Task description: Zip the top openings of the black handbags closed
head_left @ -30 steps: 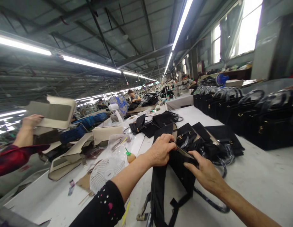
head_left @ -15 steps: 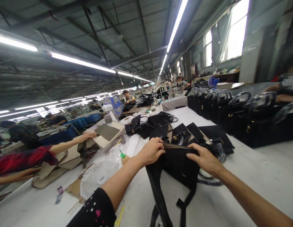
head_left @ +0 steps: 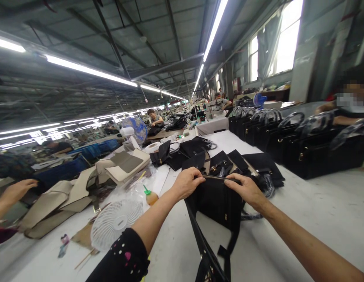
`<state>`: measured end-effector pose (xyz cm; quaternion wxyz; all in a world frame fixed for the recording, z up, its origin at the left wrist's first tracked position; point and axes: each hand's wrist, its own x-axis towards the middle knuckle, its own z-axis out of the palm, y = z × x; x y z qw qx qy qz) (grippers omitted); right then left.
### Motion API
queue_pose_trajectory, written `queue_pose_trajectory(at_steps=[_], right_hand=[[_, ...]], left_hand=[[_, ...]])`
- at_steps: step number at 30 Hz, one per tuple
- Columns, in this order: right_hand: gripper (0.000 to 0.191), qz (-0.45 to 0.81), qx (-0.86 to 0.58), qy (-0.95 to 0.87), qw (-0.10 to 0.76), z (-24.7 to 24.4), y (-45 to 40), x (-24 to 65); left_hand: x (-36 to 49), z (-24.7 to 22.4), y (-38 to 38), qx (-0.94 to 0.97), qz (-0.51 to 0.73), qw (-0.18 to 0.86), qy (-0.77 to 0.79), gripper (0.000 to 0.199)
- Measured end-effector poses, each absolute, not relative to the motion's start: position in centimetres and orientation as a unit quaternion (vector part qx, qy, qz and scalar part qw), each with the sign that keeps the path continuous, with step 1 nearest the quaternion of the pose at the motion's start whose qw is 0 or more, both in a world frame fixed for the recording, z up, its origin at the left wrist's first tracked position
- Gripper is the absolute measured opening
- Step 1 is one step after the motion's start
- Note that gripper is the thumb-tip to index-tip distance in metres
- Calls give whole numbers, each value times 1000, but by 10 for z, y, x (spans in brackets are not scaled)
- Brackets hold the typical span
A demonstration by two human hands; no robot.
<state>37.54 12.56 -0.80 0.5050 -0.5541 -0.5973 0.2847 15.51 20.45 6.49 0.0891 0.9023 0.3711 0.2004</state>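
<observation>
My left hand (head_left: 188,182) pinches the top edge of a black handbag piece (head_left: 218,201) near its left corner. Farther right along that same edge, my right hand (head_left: 247,191) grips it between thumb and fingers. The black panel hangs facing me, with a small gold metal fitting low on its right side. Long black straps (head_left: 204,246) trail from it toward the near side of the table (head_left: 311,223). Just beyond my hands lie several black bag parts (head_left: 221,161), some with gold hardware and plastic-wrapped handles.
Finished-looking black handbags (head_left: 299,145) stand in a row at right. On the left are beige bag panels (head_left: 49,203), a white fan (head_left: 117,223), and a bottle with a green tip (head_left: 152,196). A co-worker's hand (head_left: 19,191) reaches in at far left.
My right hand has slid left along the edge, closer to my left hand. The panel has turned slightly. The co-worker's arm at left has drawn back from the beige panels.
</observation>
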Motion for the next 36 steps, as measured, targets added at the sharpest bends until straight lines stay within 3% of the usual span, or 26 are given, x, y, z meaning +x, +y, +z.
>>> queue_pose_trajectory(at_steps=[10, 15, 23, 36], right_hand=[[29, 326, -564, -569, 501, -6, 128, 373], [20, 312, -565, -562, 518, -3, 131, 370], [21, 275, -592, -578, 489, -3, 139, 372], [24, 32, -688, -693, 213, 49, 152, 350]], left_hand=[[161, 66, 202, 900, 187, 48, 391, 20], [163, 65, 203, 894, 188, 31, 406, 20], [167, 62, 204, 885, 189, 14, 426, 19], [172, 55, 206, 878, 194, -17, 437, 21]])
